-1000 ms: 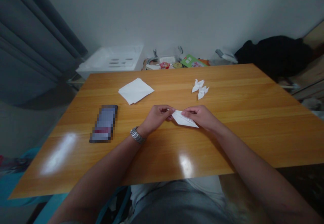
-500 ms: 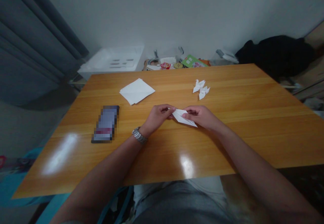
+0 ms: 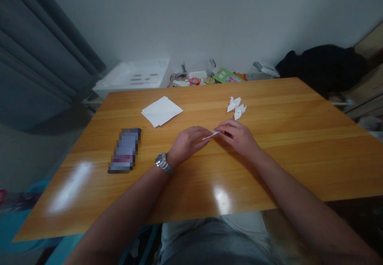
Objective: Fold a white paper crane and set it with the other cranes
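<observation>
A piece of folded white paper (image 3: 212, 135) is held between my two hands above the middle of the table, seen nearly edge-on as a thin strip. My left hand (image 3: 191, 142), with a metal watch on its wrist, pinches the paper's left part. The fingertips of my right hand (image 3: 237, 136) close on its right end. Fingers cover much of the paper. Just beyond my right hand, two small folded paper birds (image 3: 237, 107) rest close together on the wood.
The wooden table (image 3: 284, 137) bears a stack of white paper sheets (image 3: 162, 111) at back left and a blurred-out phone (image 3: 125, 151) nearer on the left. Behind its far edge are a white tray-like unit (image 3: 134, 75), a green packet (image 3: 227, 76) and a black cloth heap (image 3: 323, 67).
The folded paper has turned from showing its broad face to nearly edge-on. My left hand has rolled over it, palm down, and my right fingers have shifted to its right end.
</observation>
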The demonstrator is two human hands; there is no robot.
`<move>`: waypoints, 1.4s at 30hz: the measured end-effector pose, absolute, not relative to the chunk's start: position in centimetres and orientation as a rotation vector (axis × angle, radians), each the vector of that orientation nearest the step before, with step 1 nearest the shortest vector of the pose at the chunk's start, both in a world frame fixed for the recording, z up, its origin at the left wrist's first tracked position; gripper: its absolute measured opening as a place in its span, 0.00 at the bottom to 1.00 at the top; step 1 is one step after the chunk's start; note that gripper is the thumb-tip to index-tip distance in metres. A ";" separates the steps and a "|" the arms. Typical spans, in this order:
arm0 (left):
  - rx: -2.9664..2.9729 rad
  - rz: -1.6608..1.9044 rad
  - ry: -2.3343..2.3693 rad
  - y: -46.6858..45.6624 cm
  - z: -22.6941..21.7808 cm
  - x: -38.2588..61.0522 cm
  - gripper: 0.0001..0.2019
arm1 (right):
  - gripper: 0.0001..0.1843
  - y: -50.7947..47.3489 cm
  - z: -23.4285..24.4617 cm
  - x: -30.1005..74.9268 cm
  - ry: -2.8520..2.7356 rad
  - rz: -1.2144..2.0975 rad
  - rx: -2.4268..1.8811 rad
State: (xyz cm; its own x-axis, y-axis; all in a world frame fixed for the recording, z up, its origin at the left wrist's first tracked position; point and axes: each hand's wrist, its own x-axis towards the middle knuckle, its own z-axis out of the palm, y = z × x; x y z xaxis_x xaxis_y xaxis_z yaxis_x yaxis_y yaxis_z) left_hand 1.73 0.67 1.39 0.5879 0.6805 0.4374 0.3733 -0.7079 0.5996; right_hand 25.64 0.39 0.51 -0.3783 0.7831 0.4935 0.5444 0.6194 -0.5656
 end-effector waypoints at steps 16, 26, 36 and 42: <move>2.601 0.712 1.090 2.3 -1.5 0.8 0.16 | 0.15 1.3 -2.3 25.3 -2.258 0.515 -0.925; 2.686 0.583 1.154 1.7 -0.5 1.1 0.18 | 0.08 1.6 -2.9 24.8 -2.246 0.435 -0.987; 2.608 0.625 1.098 1.2 0.1 1.6 0.14 | 0.12 1.4 -2.7 24.7 -2.258 0.474 -0.994; 2.453 0.749 1.172 1.4 -0.1 1.7 0.13 | 0.13 1.3 -2.7 24.7 -2.277 0.479 -1.002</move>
